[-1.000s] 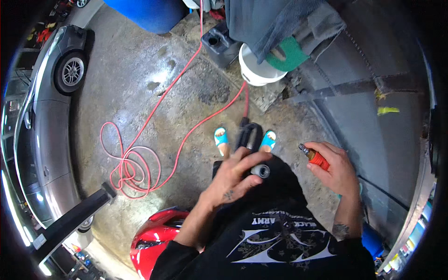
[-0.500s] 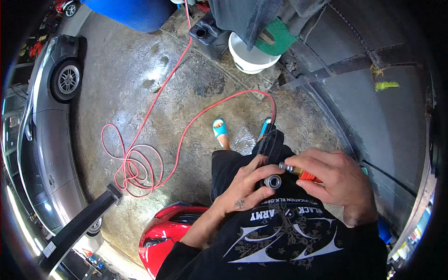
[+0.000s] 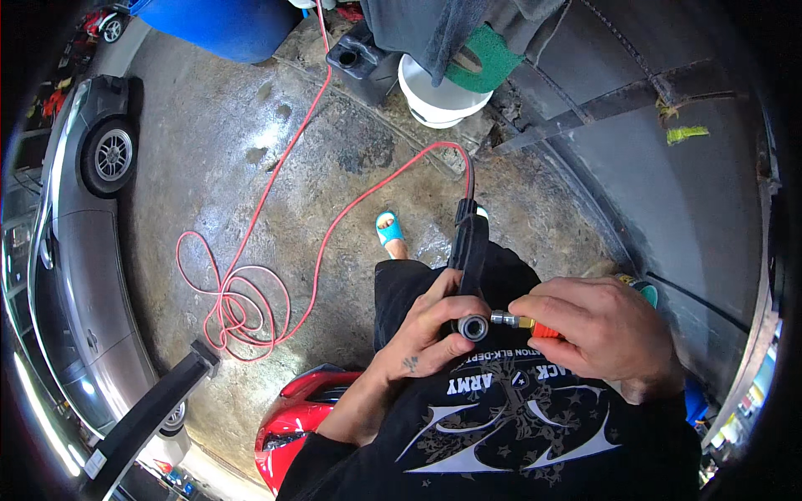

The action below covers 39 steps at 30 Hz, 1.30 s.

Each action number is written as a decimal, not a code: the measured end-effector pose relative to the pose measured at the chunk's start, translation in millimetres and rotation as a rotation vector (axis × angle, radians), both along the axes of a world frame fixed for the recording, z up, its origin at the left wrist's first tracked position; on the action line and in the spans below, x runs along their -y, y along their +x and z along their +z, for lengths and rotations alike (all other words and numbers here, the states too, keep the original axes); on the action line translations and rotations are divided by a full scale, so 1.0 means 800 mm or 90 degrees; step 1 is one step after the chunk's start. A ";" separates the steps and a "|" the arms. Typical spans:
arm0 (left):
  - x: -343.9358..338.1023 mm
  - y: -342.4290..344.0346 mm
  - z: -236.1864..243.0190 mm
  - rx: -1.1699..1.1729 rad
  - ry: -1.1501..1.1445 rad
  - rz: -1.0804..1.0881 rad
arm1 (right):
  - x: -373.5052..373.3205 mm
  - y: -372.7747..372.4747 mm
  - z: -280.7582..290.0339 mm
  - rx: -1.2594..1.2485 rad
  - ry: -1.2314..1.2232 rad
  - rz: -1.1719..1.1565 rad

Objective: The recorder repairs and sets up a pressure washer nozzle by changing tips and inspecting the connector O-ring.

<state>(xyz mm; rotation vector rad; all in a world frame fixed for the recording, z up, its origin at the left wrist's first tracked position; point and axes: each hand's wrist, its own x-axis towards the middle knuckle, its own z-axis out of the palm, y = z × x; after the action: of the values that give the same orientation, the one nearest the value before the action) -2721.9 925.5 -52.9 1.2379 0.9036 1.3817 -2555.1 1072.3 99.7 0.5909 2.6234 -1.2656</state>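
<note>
We are seeing the left hand (image 3: 428,336) curling its fingers and thumb firmly around a black tool (image 3: 470,250), whose round metal socket (image 3: 474,328) is facing up toward us beside the thumb. Just to its right, the right hand (image 3: 597,330) is pinching an orange fitting (image 3: 543,331) between bent fingers and thumb, and the fitting's metal plug (image 3: 505,318) is pointing left, right beside the socket; we are not managing to tell whether the two are touching. Both hands are working in front of a black shirt (image 3: 518,451) with white print. From the tool's far end a red hose (image 3: 451,144) is running out over the concrete floor (image 3: 217,142) and lying in loose loops to the left, past a foot in a blue sandal (image 3: 388,228). Farther out, we are noticing a white bucket (image 3: 430,114) standing beside a black jug (image 3: 359,63), with a green pad (image 3: 501,60) and grey cloth (image 3: 409,33) hanging over it, while a grey car (image 3: 92,242) is sitting along the left.
</note>
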 end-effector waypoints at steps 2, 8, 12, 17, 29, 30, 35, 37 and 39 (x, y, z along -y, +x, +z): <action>-0.002 -0.003 -0.002 0.003 0.001 0.006 | 0.003 -0.002 -0.002 -0.031 -0.004 0.016; 0.001 -0.009 -0.002 0.011 -0.035 0.009 | 0.004 -0.008 -0.002 -0.003 0.027 0.026; 0.001 -0.007 -0.004 0.062 -0.057 0.022 | 0.005 -0.008 0.000 -0.010 0.034 0.022; -0.006 -0.008 -0.004 0.026 0.016 0.033 | 0.007 -0.012 -0.001 -0.035 0.047 0.013; -0.010 -0.007 0.008 -0.031 -0.022 -0.013 | 0.001 -0.010 0.020 0.080 0.080 0.067; -0.011 -0.006 0.009 -0.036 -0.011 -0.016 | 0.001 -0.012 0.023 0.082 0.084 0.067; -0.012 -0.009 0.023 -0.076 -0.094 -0.045 | 0.003 -0.016 0.022 0.020 0.120 0.070; -0.008 -0.006 0.021 -0.101 -0.098 -0.008 | 0.003 -0.019 0.022 0.010 0.141 0.079; -0.010 -0.003 0.026 -0.175 -0.060 0.028 | 0.007 -0.020 0.020 0.005 0.164 0.073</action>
<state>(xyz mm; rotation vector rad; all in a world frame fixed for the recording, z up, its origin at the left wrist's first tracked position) -2724.7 933.7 -32.2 1.3634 1.1789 1.2059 -2571.2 1066.9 115.9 0.4713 2.7913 -0.8981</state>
